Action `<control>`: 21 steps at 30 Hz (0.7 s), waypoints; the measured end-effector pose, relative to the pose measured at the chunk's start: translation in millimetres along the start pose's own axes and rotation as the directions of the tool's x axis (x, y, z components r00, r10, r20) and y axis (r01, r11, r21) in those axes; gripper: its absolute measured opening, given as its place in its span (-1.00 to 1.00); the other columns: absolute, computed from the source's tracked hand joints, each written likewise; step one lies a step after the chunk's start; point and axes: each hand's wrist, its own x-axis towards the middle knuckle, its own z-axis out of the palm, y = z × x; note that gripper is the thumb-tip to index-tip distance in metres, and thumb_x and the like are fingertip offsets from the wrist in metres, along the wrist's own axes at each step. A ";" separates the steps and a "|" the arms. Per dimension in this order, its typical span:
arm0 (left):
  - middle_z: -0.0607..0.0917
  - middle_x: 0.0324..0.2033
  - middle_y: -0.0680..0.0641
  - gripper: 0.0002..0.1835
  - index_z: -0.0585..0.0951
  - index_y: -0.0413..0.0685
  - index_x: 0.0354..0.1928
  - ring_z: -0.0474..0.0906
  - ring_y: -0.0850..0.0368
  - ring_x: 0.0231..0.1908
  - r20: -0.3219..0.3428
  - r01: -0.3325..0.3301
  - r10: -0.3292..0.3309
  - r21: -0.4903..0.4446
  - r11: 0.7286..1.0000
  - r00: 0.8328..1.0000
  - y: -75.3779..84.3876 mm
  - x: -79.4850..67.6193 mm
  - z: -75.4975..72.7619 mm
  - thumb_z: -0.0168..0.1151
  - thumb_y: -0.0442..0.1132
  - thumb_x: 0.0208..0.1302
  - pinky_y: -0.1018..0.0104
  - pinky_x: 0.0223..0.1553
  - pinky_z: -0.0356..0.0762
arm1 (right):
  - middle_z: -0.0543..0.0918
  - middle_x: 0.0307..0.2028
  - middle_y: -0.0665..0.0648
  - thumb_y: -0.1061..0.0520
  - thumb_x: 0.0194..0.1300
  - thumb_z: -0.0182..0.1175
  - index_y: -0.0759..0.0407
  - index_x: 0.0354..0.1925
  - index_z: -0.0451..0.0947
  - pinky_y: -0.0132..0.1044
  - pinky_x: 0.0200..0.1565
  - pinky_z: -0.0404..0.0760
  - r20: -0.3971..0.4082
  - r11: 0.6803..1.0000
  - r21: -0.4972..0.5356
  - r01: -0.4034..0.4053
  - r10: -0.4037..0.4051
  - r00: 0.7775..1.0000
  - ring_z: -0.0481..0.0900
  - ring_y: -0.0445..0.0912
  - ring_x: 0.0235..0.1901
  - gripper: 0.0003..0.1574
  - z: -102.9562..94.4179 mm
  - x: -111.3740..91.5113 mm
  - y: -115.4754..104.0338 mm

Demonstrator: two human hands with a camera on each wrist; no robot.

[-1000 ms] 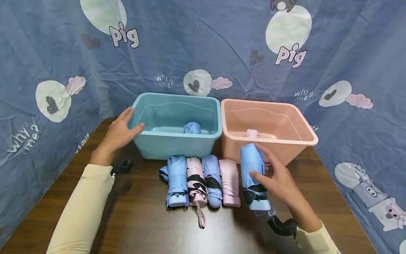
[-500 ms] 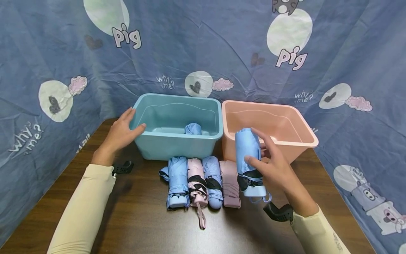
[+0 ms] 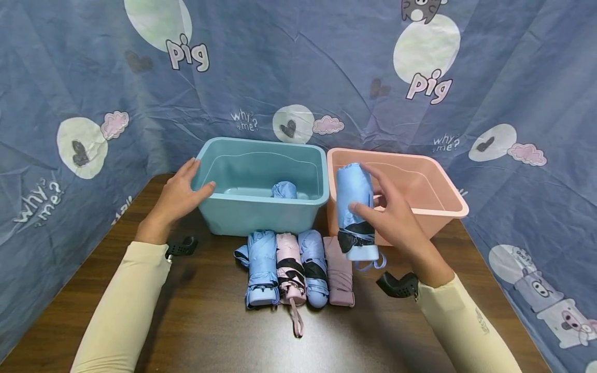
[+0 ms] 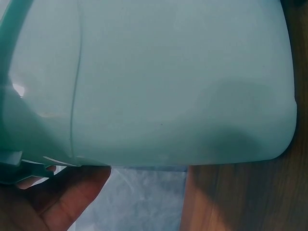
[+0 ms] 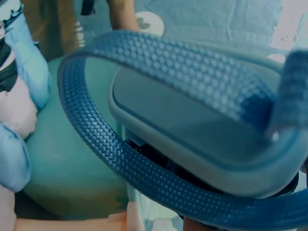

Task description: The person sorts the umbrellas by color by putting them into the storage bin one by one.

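Note:
In the head view my right hand grips a folded blue umbrella, thumb on its near side. The umbrella stands tilted in the air before the pink bin's left part. Its flat handle end and woven blue wrist strap loom large in the right wrist view. At the left end of the teal bin, my left hand rests with fingers extended along the rim. The left wrist view shows a finger by that bin's wall. One rolled blue umbrella lies inside the teal bin.
A row on the table holds a blue umbrella, a pink one with black bands, a periwinkle one and a plain pink one. The pink bin stands right of the teal bin. A patterned curtain hangs behind.
My right hand has lifted the blue umbrella up and leftward, from in front of the pink bin to over its rim. My left hand stays by the teal bin.

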 end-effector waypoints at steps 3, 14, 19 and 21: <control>-0.04 0.48 -0.26 -0.08 -0.02 -0.25 0.50 -0.05 -0.41 0.40 0.002 0.000 0.000 -0.003 1.000 1.000 0.4 0.4 -0.8 0.04 0.17 0.31 -0.38 0.26 0.00 | 0.48 0.06 0.24 0.07 0.21 0.31 -0.25 0.45 0.13 -0.05 -0.26 0.65 0.008 1.000 0.018 0.006 -0.006 1.000 0.57 0.11 -0.19 -0.06 3.4 10.9 -2.2; -0.03 0.49 -0.24 -0.07 -0.01 -0.22 0.50 -0.03 -0.42 0.39 -0.002 -0.003 0.003 -0.001 1.000 1.000 -2.1 1.2 -1.1 0.04 0.19 0.30 -0.37 0.24 0.03 | 0.53 -0.14 0.32 0.13 0.21 0.29 -0.23 0.45 0.12 -0.19 -0.20 0.60 0.073 0.998 0.068 -0.012 0.007 0.997 0.59 0.05 -0.29 -0.06 14.6 60.4 -10.6; -0.02 0.49 -0.24 -0.08 0.00 -0.23 0.50 -0.02 -0.42 0.38 -0.002 -0.003 0.003 0.002 1.000 1.000 0.7 0.6 -1.0 0.04 0.18 0.31 -0.37 0.25 0.04 | 0.57 -0.07 0.36 0.13 0.20 0.30 -0.18 0.45 0.13 -0.10 -0.12 0.62 0.098 0.995 0.076 -0.063 0.055 0.994 0.60 0.08 -0.19 -0.06 18.7 81.4 -13.3; -0.02 0.49 -0.24 -0.08 0.00 -0.23 0.50 -0.02 -0.42 0.38 -0.001 -0.003 0.003 0.003 1.000 1.000 1.7 0.3 -0.8 0.04 0.18 0.31 -0.36 0.25 0.04 | 0.57 -0.02 0.35 0.10 0.19 0.31 -0.22 0.44 0.14 -0.07 -0.10 0.62 0.095 0.993 0.073 -0.097 0.090 0.991 0.60 0.08 -0.14 -0.06 20.9 89.4 -14.4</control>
